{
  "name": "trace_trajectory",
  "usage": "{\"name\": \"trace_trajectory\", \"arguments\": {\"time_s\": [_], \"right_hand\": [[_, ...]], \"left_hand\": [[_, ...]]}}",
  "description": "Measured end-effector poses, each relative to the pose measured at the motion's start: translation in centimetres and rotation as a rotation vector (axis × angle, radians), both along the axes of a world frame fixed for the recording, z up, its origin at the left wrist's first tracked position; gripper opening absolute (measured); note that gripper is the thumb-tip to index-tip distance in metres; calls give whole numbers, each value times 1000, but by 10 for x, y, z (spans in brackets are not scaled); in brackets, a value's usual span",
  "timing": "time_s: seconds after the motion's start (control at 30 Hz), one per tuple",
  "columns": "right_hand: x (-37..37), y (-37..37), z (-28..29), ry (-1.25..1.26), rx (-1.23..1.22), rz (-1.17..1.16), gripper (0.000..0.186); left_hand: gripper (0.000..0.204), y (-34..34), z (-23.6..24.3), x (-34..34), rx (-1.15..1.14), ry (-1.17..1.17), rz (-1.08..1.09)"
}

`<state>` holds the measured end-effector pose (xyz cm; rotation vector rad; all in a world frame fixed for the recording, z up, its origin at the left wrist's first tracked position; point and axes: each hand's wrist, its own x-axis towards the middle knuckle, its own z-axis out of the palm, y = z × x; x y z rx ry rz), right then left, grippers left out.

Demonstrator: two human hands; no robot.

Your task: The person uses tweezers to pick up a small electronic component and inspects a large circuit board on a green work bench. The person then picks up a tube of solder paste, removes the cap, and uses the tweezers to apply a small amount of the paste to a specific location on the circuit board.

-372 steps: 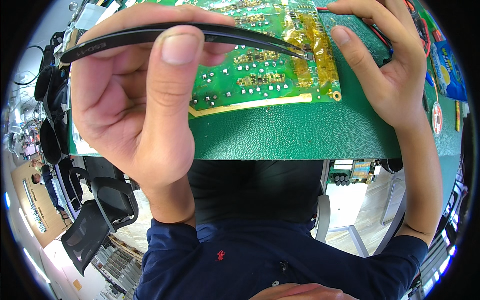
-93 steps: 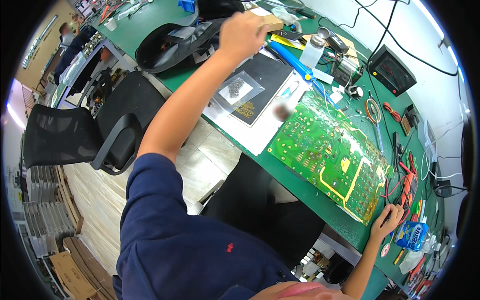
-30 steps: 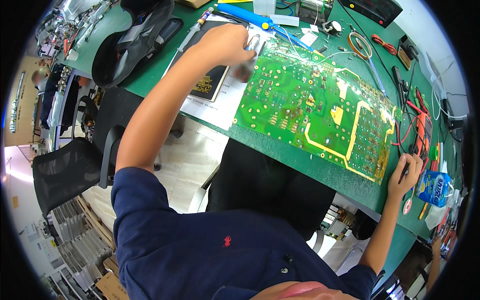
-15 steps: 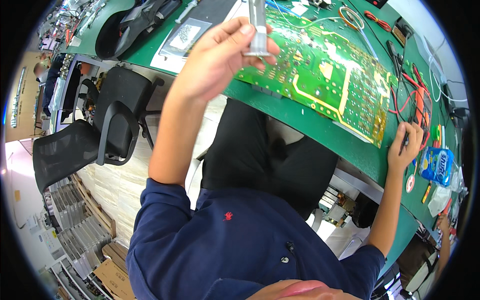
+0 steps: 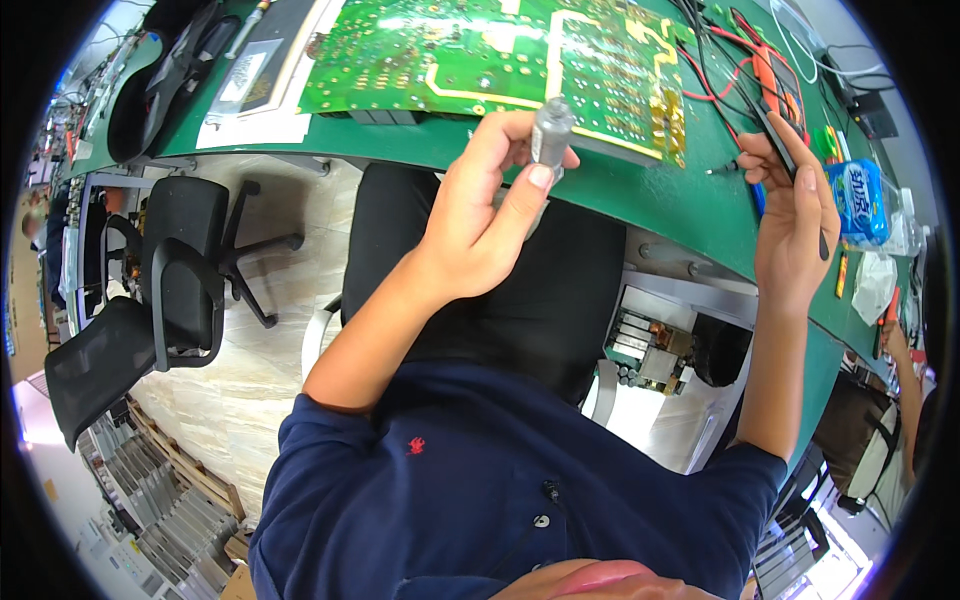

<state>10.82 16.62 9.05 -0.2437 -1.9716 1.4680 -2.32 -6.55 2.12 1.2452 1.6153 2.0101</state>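
While the small grey cylindrical bottle is raised above the near edge of the green surface, it is pinched between thumb and fingertips of the left hand, upright, at the top of the grip. The large green printed circuit board lies flat just beyond it. A thin black probe is grasped in the right hand, near red and black leads. A black office chair stands at left.

Left hand drew grey cylinder nearer; right hand lifted.
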Motion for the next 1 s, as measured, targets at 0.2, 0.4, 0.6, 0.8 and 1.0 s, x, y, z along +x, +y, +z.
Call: {"name": "trace_trajectory", "arguments": {"time_s": [0.2,0.4,0.6,0.8,1.0], "right_hand": [[32,-14,-3,13,-27,206,38],[33,-17,0,-63,93,195,43],[31,-8,-6,-45,200,79,43],[33,0,-6,-68,222,93,40],[40,17,-7,-16,183,198,37]], "left_hand": [[22,26,-24,13,38,114,9],[27,43,-24,19,-23,257,107],[27,55,-17,19,-41,135,-2],[20,56,-18,16,-149,196,-20],[23,57,-23,20,-110,130,20]]}}
